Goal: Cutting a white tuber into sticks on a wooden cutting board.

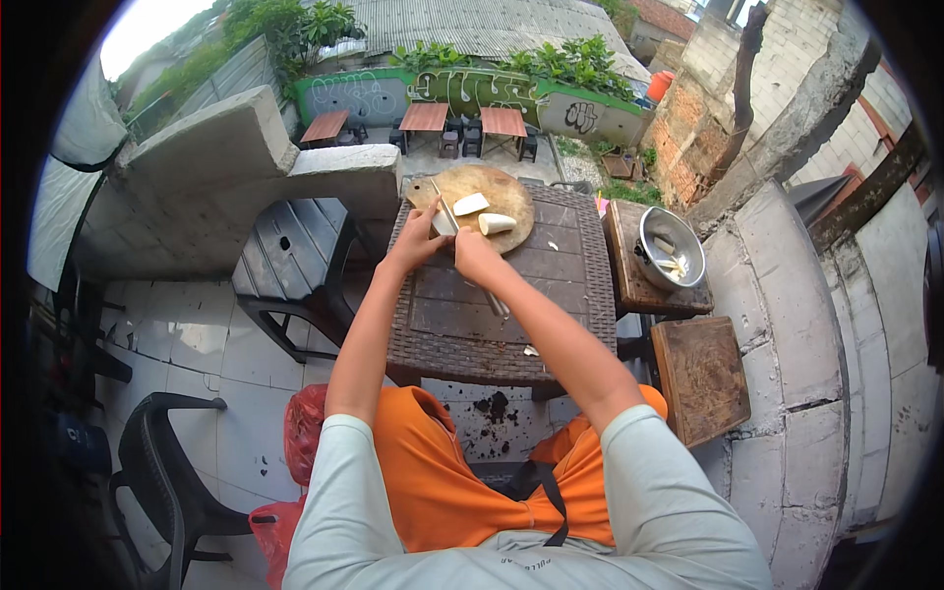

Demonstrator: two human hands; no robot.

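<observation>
On a round wooden cutting board (509, 193) at the far side of a brown wicker-patterned table (442, 358) lie two pale peeled pieces, perhaps cassava: a flat-sided piece (470, 204) and a rounded chunk (496, 223). My right hand (478, 254) is closed around the handle of a knife, its blade (445, 206) pointing away over the board's left part. With my left hand (422, 234) I hold another pale piece (442, 223) against the left side of the blade. My fingers partly hide that piece and the knife handle. Another metal utensil (496, 304) shows beneath my right forearm.
A metal bowl (671, 248) with pale pieces stands on a wooden-topped stool right of the table. Another wooden stool (700, 380) is nearer. A black plastic stool (291, 247) and chair (158, 472) stand left, red plastic bags (304, 435) beside my leg. Dark crumbs dot the floor.
</observation>
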